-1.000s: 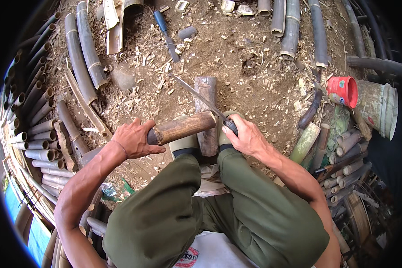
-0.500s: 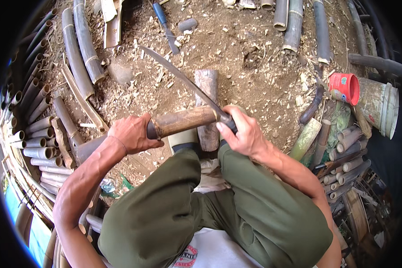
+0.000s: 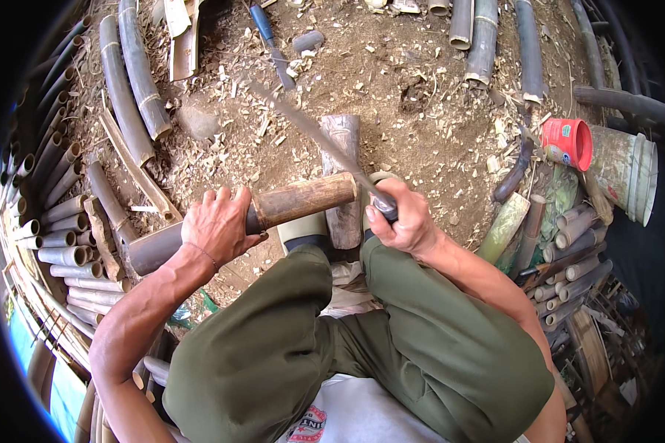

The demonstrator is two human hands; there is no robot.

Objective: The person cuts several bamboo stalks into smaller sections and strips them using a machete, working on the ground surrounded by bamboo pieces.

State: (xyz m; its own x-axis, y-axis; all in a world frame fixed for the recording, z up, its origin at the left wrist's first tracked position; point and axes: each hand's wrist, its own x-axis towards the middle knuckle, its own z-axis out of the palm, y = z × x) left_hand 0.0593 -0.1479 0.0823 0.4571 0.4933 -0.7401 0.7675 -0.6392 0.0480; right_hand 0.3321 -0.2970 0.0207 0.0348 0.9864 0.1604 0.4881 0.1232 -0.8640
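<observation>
My left hand (image 3: 218, 225) is closed around a thick bamboo tube (image 3: 310, 199), held across in front of my knees. Left of the hand the tube is dark; to the right its surface is scraped brown, ending in a pale rim. In my right hand (image 3: 406, 218) is the handle of a machete (image 3: 310, 127), its long blade slanting up to the left and blurred by motion. The blade passes close to the tube's right end; whether they touch I cannot tell. Below them a short wooden log (image 3: 341, 140) lies on the ground between my feet.
Wood chips cover the dirt floor (image 3: 391, 96). A blue-handled knife (image 3: 272, 46) lies ahead, with bamboo poles (image 3: 129, 74) at the left. Cut tubes (image 3: 66, 255) are stacked far left. A red container (image 3: 567, 143) and a dirty white bucket (image 3: 624, 173) stand right, near more bamboo (image 3: 573, 232).
The left hand has turned, bringing its knuckles up over the tube. The machete's handle has turned in the right hand, and its blade has shifted slightly right and blurred.
</observation>
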